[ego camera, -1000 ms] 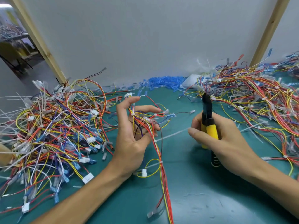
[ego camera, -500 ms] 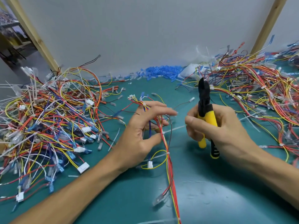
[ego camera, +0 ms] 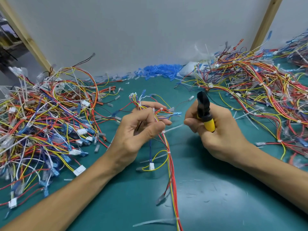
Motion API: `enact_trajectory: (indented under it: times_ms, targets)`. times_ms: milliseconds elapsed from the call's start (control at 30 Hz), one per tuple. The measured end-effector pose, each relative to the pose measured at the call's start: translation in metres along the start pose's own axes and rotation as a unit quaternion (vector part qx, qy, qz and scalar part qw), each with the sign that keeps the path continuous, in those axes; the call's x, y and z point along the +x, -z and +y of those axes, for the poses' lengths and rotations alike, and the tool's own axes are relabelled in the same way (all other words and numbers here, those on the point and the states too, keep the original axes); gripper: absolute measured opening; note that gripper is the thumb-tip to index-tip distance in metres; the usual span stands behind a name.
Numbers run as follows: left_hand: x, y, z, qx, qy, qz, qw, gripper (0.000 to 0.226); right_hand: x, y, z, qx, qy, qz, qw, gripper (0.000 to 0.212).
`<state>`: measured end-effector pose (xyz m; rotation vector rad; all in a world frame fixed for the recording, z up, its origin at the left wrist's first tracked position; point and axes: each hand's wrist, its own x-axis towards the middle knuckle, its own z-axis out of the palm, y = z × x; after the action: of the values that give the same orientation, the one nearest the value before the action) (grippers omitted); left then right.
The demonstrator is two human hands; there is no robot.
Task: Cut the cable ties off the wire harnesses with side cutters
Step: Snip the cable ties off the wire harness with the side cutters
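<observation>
Looking down through the head camera, I have the left hand [ego camera: 141,130] curled round one wire harness [ego camera: 169,164], its thumb and fingers pinching the bundle over the green counter [ego camera: 216,189]. The right hand [ego camera: 215,130] is wrapped tight round the yellow handles of the single pair of cutters [ego camera: 202,107]. The black nose points up and away from me and is blurred, so I cannot tell whether the blades are apart.

The harness runs lengthwise from the left hand's fingers down toward me. The cable tie [ego camera: 162,132] I judge to be next sits right at the left thumb. Its white tail sticks out to the right, toward the right hand and just below it. So the tool hand is the nearer one, but the nose is above the tie and aimed the wrong way. I would tip it down and leftward, across the bundle.

On the count, I make out five white ties on this harness, though the blur leaves that unsure. There are also two heaps of harnesses, a left heap [ego camera: 41,122] and a right heap [ego camera: 250,90].
</observation>
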<state>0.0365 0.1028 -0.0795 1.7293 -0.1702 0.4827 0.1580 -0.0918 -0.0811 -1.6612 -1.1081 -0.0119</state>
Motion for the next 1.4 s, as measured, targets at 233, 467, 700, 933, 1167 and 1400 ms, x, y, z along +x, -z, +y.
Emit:
enact_trajectory:
  times_ms: [233,467,700,933,1167,1400]
  targets:
    - [0.001,0.0,-0.001,0.14,0.016,-0.039,0.989,0.026,0.0,0.005,-0.004,-0.018,0.039,0.033,0.999,0.009]
    - [0.004,-0.002,-0.002,0.278,0.001,-0.015,0.961,0.007,0.003,0.008,-0.001,0.004,0.066,0.078,0.995,0.012]
    - [-0.001,-0.003,0.007,0.311,-0.088,0.067,0.944,0.02,0.0,0.006,0.013,-0.063,0.12,0.096,0.986,0.019]
    - [-0.004,-0.004,0.009,0.27,-0.094,0.111,0.952,0.021,0.007,0.004,0.019,0.06,-0.013,0.027,0.998,0.01]
    - [-0.005,0.0,0.012,0.261,-0.116,0.194,0.938,0.024,0.008,0.006,0.016,0.015,-0.027,0.039,0.999,0.077]
    - [-0.004,0.0,0.007,0.237,-0.101,0.257,0.931,0.016,0.004,0.016,0.014,-0.072,-0.011,-0.066,0.995,0.057]
